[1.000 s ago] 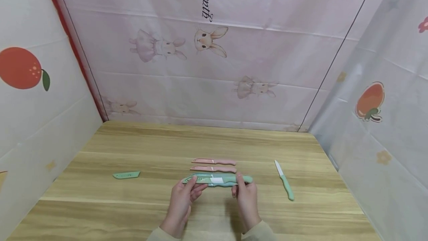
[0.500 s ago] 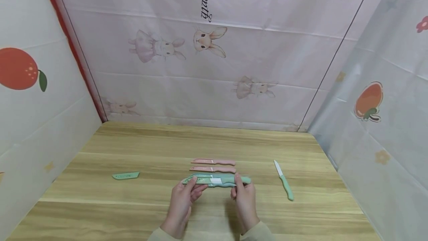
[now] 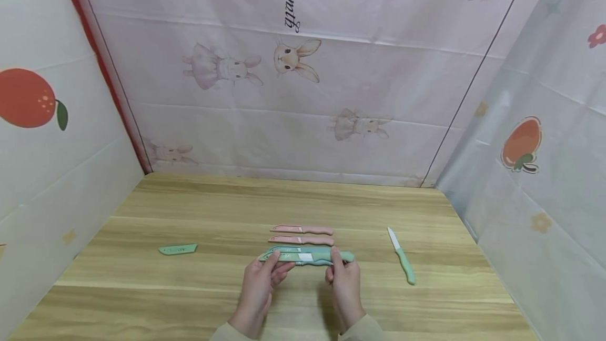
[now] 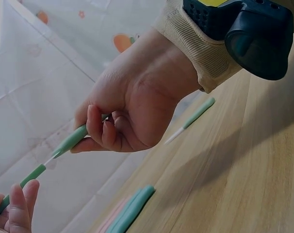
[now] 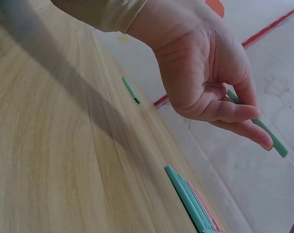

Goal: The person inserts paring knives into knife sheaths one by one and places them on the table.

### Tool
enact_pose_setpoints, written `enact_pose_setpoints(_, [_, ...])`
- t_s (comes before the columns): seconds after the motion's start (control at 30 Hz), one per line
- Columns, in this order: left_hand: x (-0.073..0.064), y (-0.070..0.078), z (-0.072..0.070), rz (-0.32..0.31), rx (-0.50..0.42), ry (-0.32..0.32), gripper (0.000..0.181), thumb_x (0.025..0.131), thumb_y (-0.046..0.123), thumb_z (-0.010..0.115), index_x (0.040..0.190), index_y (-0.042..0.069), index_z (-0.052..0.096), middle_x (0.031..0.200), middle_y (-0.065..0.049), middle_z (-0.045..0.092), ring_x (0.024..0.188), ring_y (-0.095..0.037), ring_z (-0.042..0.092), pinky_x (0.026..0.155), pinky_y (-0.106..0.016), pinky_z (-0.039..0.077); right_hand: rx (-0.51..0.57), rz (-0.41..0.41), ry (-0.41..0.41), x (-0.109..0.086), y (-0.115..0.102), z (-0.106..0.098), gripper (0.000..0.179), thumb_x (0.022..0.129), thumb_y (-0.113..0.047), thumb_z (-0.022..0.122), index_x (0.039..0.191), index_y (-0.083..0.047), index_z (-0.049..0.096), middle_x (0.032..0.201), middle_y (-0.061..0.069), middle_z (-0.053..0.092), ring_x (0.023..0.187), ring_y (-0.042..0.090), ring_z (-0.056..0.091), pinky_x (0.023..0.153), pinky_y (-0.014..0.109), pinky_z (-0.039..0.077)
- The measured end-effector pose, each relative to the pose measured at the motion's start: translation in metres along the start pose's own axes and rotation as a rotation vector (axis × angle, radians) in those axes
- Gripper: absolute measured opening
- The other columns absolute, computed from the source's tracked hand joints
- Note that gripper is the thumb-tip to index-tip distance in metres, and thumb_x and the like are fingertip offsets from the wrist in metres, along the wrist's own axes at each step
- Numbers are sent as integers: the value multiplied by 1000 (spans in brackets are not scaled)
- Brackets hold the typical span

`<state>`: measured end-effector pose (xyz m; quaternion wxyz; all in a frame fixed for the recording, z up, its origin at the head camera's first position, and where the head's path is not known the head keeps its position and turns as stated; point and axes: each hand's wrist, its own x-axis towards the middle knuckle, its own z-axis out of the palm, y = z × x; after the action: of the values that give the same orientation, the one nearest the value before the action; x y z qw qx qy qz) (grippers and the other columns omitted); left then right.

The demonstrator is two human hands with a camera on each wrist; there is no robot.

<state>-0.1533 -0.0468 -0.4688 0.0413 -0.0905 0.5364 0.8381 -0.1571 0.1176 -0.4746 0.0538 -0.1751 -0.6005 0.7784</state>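
Observation:
In the head view my left hand point(image 3: 258, 283) pinches a green blade sheath point(image 3: 290, 257) between thumb and fingers. My right hand point(image 3: 345, 283) grips the green handle of a paring knife point(image 3: 323, 258). A short strip of white blade shows between sheath and handle, the rest being inside the sheath. Both hands hold these above the table. The left wrist view shows the curled fingers point(image 4: 108, 133) of the right hand round the knife handle point(image 4: 72, 140). In the right wrist view, the left hand's fingers point(image 5: 234, 114) hold the sheath point(image 5: 270, 133).
Two pink sheathed knives point(image 3: 303, 240) and blue-green sheathed knives point(image 3: 317, 263) lie in a row behind and under the held knife. A green sheath point(image 3: 178, 249) lies at the left on the wooden table point(image 3: 189, 299). An uncovered green-handled knife point(image 3: 404, 264) lies at the right.
My right hand has shifted slightly left with the knife, and the strip of bare blade is a little shorter. The left hand keeps its hold on the sheath.

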Motion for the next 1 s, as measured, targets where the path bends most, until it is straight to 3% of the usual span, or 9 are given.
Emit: enact_pose_setpoints(1.0, [-5, 2, 6, -6, 9, -34, 36, 98, 18, 48, 117, -12, 48, 89, -15, 69, 76, -13, 68, 63, -18, 55, 24, -31, 3, -5, -1, 4, 22, 100, -24, 45, 93, -3, 43, 57, -3, 39, 45, 6, 36, 42, 18, 34])
